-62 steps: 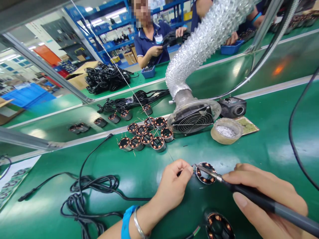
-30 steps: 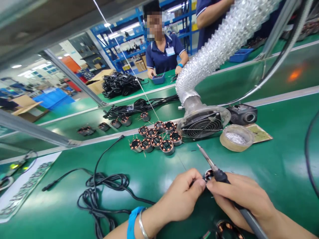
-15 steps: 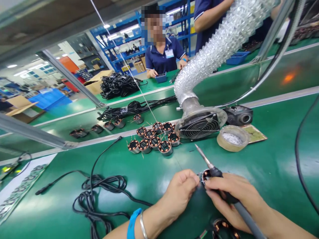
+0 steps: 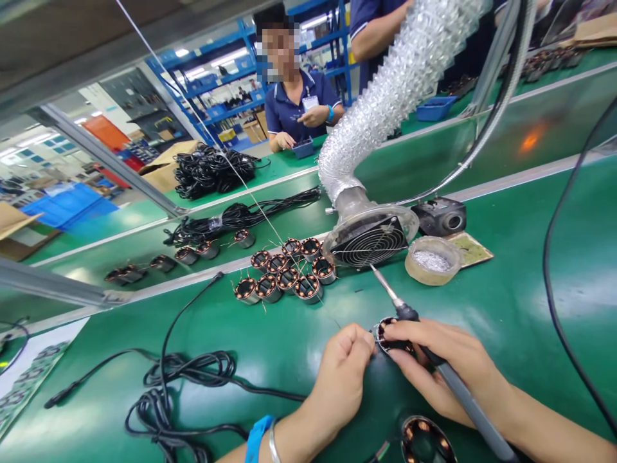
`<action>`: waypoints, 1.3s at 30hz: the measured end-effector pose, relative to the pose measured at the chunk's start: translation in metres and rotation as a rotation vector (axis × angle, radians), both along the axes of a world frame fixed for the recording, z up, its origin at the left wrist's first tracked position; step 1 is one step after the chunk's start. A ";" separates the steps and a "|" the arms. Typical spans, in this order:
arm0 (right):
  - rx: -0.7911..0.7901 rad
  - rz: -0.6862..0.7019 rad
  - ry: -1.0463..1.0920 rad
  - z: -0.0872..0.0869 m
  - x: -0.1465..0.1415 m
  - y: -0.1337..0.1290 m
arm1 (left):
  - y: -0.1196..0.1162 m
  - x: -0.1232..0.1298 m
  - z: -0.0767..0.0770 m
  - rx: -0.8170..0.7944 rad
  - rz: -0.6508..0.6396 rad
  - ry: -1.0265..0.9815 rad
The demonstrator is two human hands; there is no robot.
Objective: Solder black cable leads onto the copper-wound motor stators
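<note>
My left hand (image 4: 341,370) is closed in a pinch beside a copper-wound ring (image 4: 385,335); what its fingertips hold is too small to name. My right hand (image 4: 453,363) grips that ring between thumb and fingers, with a soldering iron (image 4: 450,379) also held in the same hand. The iron's metal tip points up and away, near the lower edge of the fan (image 4: 378,243). Another copper-wound ring (image 4: 427,444) lies at the bottom edge, below my right hand. Several similar rings (image 4: 288,279) stand grouped on the green table (image 4: 270,334).
Black cables (image 4: 164,392) lie coiled at the left. A round dish (image 4: 432,260) of silvery material sits beside a flat pad (image 4: 472,249). A silver duct (image 4: 385,103) rises from the fan. Across the bench, a person (image 4: 299,103) handles a blue tray (image 4: 303,148).
The view has shifted, moving most things leftward. My right fingers have moved onto the ring. The person opposite has raised one hand. More of the ring at the bottom edge shows.
</note>
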State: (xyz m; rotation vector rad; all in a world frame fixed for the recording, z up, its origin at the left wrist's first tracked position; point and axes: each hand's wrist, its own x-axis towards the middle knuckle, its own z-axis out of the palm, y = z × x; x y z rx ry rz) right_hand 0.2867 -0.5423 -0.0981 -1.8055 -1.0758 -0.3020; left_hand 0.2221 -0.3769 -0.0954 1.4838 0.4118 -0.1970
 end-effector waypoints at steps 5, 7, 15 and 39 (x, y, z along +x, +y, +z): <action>0.008 -0.073 -0.014 0.017 0.001 -0.015 | 0.001 -0.003 -0.001 0.016 -0.025 -0.012; -0.034 -0.070 -0.012 0.026 -0.002 -0.024 | 0.001 -0.005 -0.001 0.002 -0.038 -0.007; -0.076 -0.081 0.055 0.042 -0.011 -0.043 | 0.000 -0.008 -0.003 0.027 -0.039 -0.011; -0.119 -0.032 -0.051 0.046 -0.026 -0.031 | 0.000 -0.011 -0.003 0.172 -0.073 -0.116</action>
